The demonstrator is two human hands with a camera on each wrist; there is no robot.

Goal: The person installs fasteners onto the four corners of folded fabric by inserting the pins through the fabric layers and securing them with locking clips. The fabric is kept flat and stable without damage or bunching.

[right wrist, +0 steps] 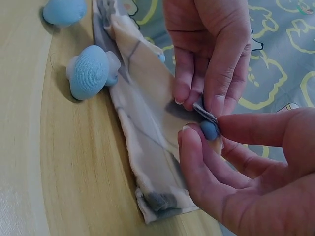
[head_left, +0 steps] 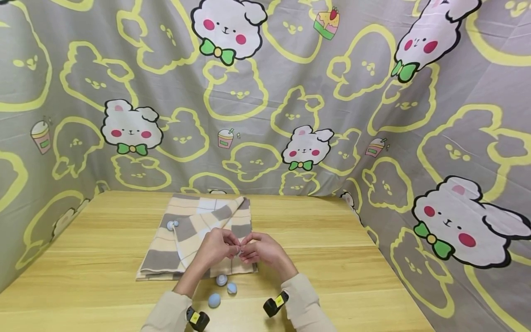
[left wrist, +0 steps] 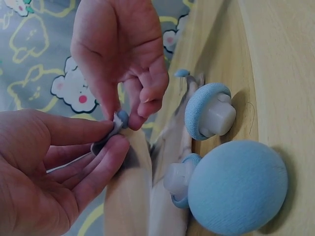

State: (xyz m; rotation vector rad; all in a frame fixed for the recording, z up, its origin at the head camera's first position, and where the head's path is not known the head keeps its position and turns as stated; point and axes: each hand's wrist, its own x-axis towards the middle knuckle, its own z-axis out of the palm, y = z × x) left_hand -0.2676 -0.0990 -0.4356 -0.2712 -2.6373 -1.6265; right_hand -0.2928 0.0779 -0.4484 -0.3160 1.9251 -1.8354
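A plaid cloth (head_left: 159, 260) in beige, grey and white lies folded on the table, one layer turned over diagonally. My left hand (head_left: 217, 246) pinches a grey edge of this cloth between thumb and fingers. My right hand (head_left: 267, 250) meets it there, thumb and fingertips pinching a small blue mushroom-shaped quilt clip (right wrist: 208, 130) against the cloth edge. In the left wrist view the fingers of both hands partly cover that clip. Another blue clip (head_left: 172, 225) sits on the cloth at its left side, by the edge of the turned layer.
In front of the cloth, close to my forearms, lie a blue-and-white clip part (head_left: 221, 280), a second one (head_left: 232, 288) and a rounded blue cap (head_left: 214, 300). The wooden table (head_left: 323, 272) ends at a patterned curtain (head_left: 257, 110) behind and at the sides.
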